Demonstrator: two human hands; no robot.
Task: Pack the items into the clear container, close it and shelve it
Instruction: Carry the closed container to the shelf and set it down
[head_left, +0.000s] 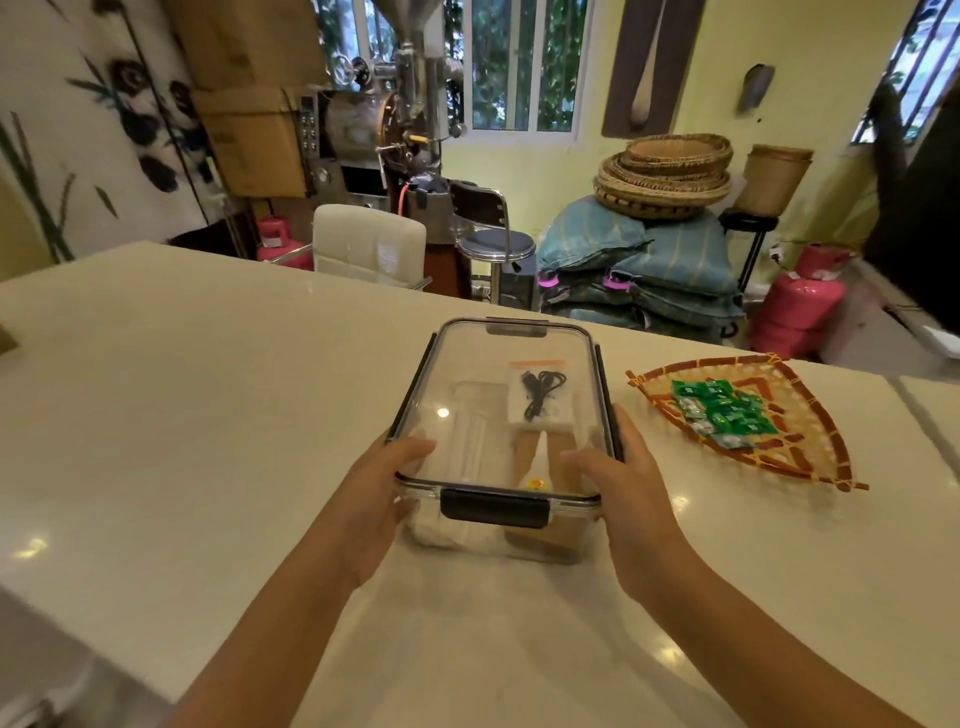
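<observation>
I see the clear container (501, 441) standing on the pale counter (208, 389) directly in front of me, with its long axis running away from my body. The lid (498, 379) is already on it, and inside I can make out a bagged black cable (540, 392) and some pale items which I cannot identify. The near end, with its dark latch (493, 508), faces me and lies between my two hands, so both are equally close.

My left hand (384, 483) holds the near left corner: the thumb lies on top of the lid and the fingers curl down around the side wall. My right hand (618, 478) does the same at the near right corner, thumb on the lid, fingers wrapped around the right edge beside the side latch (605, 384).

I judge the packing finished. Whether every latch is clicked down I cannot tell. A woven tray (810, 452) with green sweets (722, 410) lies just to the right, so any lift should go straight up.
</observation>
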